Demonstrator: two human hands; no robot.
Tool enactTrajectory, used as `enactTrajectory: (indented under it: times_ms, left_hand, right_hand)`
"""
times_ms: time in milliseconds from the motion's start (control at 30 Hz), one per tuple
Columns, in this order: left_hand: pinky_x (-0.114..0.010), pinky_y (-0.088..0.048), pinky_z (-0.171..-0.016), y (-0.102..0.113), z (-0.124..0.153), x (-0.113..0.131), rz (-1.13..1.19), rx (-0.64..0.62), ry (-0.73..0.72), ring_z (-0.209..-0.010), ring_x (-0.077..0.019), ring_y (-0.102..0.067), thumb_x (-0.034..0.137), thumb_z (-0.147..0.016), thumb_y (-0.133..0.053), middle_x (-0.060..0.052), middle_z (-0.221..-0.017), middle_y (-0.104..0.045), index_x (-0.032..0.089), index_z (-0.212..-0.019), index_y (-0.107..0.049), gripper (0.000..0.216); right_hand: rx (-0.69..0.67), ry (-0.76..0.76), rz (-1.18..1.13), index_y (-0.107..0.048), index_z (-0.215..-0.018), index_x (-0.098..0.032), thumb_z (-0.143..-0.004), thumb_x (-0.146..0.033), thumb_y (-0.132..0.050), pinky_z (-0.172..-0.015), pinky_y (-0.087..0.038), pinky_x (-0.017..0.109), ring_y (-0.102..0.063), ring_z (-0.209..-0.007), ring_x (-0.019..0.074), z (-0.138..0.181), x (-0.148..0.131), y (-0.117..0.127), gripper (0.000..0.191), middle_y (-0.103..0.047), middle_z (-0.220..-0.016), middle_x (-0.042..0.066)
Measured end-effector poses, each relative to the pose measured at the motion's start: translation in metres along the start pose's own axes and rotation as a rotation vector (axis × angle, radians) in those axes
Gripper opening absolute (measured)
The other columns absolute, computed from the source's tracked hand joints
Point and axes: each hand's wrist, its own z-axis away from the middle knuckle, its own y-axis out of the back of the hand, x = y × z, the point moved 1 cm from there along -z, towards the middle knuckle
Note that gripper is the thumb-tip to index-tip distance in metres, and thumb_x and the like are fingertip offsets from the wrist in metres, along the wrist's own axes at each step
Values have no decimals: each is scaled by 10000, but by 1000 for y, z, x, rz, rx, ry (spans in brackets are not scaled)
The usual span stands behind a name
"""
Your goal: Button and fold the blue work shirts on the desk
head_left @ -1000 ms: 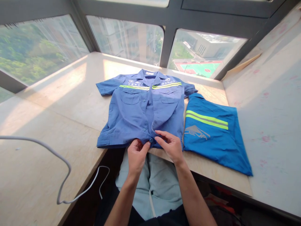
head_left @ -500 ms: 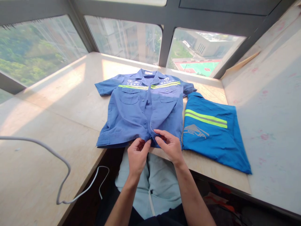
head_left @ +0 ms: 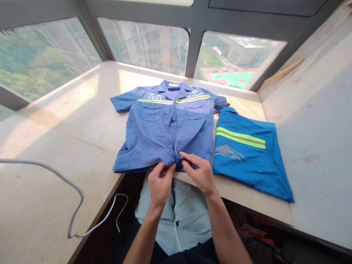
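A blue short-sleeved work shirt (head_left: 154,135) with yellow reflective stripes lies face up on the beige table (head_left: 82,121), its collar toward the window. My left hand (head_left: 160,183) pinches the bottom hem at the front placket. My right hand (head_left: 198,172) pinches the other side of the placket, its fingertips almost meeting those of the left. The cloth bunches up between the two hands, and the bottom button is hidden there.
A folded brighter-blue garment (head_left: 247,154) with reflective stripes and a grey logo lies just right of the shirt. A white cable (head_left: 74,190) loops across the table's near left and hangs off its edge. Windows run along the far side; a pale wall stands on the right.
The bottom button, visible between my fingers a second ago, is now covered. My hands have drawn the two hem edges together and the cloth has bunched.
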Motion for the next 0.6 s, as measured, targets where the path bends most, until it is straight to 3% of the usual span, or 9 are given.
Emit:
enactTrajectory:
  times_ms: [267, 600]
  left_hand:
    - [-277, -506, -784, 3, 4, -6, -103, 9, -104, -766, -167, -629, 336, -832, -700, -33, -842, -722, 184, -884, -753, 169]
    - [-268, -489, -756, 3, 6, -1, -167, 41, -174, -737, -166, -615, 322, -819, -710, -28, -791, -714, 207, -830, -754, 123]
  right_hand:
    - [-9, 140, 52, -737, -1112, -260, -878, -189, -623, -878, -528, 339, -657, -950, 197, 0, -5, 4, 269, -743, -996, 43]
    - [-23, 84, -19, -738, -1126, -260, -886, -276, -673, -789, -570, 297, -687, -884, 187, 1, 3, 1, 249, -746, -1009, 47]
